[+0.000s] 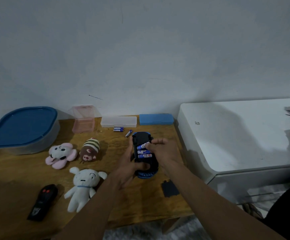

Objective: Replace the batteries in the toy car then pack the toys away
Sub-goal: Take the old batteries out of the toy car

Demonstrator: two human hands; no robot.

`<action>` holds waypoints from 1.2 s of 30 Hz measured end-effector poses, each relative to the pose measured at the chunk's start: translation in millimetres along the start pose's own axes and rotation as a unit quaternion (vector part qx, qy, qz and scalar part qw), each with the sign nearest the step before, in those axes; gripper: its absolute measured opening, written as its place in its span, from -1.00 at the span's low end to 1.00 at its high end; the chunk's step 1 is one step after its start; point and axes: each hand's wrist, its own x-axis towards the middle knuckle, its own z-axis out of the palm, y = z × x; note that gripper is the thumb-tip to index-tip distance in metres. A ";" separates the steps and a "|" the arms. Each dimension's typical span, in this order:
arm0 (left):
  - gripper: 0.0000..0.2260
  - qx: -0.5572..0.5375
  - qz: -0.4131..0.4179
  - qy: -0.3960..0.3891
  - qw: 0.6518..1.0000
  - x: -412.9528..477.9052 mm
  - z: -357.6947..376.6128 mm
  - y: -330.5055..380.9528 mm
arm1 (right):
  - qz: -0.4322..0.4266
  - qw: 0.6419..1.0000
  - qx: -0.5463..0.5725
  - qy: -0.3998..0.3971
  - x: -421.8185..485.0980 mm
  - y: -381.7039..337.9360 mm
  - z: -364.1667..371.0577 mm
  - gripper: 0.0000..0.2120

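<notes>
Toy car point(146, 174) is held belly-up over the tabletop point(140, 205), right of centre, with its long axis running near to far. Its near end is gripped by the left hand point(128, 168), fingers curled round the body. Farther on, the tilted farthest battery point(141, 146) in the open bay is pinched by the right hand point(161, 149), which comes in from the right.

The toy car point(145, 174) under the fingers point(155, 142) is smooth blue and black plastic. The batteries point(143, 151) the fingers touch have shiny wraps. Left of the fingers, the white plush dog point(83, 187) is soft, fuzzy cloth. The table point(16, 179) is smooth wood.
</notes>
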 end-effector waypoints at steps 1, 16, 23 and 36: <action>0.06 0.002 -0.001 -0.002 1.000 -0.2 -0.2 0.8 | -0.002 1.000 0.010 -0.009 -0.7 -0.4 -0.6 -0.79; 0.07 0.024 -0.031 -0.034 0.999 -5.7 -1.7 -1.7 | -0.133 0.981 -0.124 -0.070 13.3 -2.3 -21.5 -0.92; 0.01 0.056 -0.056 -0.072 0.994 -17.4 -1.3 4.9 | -0.358 0.780 -0.440 -0.264 27.0 3.9 -37.0 -0.84; 0.01 0.055 -0.076 -0.064 0.994 -23.0 -2.3 -8.0 | -0.415 0.635 -0.502 -0.414 33.8 -11.1 -29.0 -0.80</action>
